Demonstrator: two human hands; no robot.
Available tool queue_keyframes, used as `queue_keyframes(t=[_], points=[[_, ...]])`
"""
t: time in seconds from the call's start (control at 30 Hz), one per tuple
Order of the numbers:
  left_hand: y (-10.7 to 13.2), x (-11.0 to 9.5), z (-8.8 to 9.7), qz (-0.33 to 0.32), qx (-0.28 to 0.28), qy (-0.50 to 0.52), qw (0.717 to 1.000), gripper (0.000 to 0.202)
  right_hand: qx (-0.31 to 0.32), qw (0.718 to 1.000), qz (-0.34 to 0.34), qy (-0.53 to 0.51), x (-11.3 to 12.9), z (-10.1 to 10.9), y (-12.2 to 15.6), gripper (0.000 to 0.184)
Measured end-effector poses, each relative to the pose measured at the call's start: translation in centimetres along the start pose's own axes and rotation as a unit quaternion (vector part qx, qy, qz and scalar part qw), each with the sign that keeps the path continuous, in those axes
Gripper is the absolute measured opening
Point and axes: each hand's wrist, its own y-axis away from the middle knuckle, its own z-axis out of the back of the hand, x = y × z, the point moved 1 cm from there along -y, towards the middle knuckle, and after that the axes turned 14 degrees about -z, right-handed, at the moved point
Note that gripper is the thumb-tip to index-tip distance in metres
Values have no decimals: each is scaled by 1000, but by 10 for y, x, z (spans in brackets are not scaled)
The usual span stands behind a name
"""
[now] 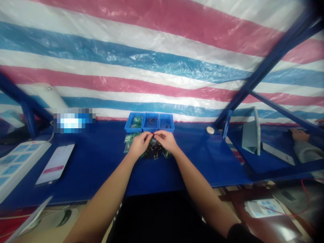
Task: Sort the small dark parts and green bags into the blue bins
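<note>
My left hand (139, 144) and my right hand (167, 141) meet over the middle of the blue table, fingers pinched together. Between the fingertips is a tiny dark piece, too small to name. Right under and in front of the hands lies a heap of small black parts with gold-coloured tips (155, 153), partly covered by the fingers. Green circuit-board-like pieces (128, 145), some in clear bags, lie beside my left hand. Just behind the hands stand three blue bins: the left bin (131, 130) holds green pieces, the middle bin (151, 127) small dark parts, the right bin (167, 127) a few dark bits.
On the left of the table (101, 162) lie a phone (56, 163) and a white box with blue panels (24, 158). A round pale object (210, 130) sits at the right. Past a blue frame bar (263, 64), another person's hand (300, 135) rests near a grey stand (250, 135).
</note>
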Motion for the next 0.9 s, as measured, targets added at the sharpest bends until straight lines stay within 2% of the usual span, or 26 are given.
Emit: queue_keyframes(t=[0.27,0.5,0.9], points=[[0,-2,0,6,-13,13,1000,31,-14,1000,2,2,3,3,0,21],[0,-4,1,5,3,4,1000,31,-7,1000,-5,4,3,0,1,24],[1,-3,1,8,-1,22,1000,28,-3,1000,-5,-6,3,1,1,24]])
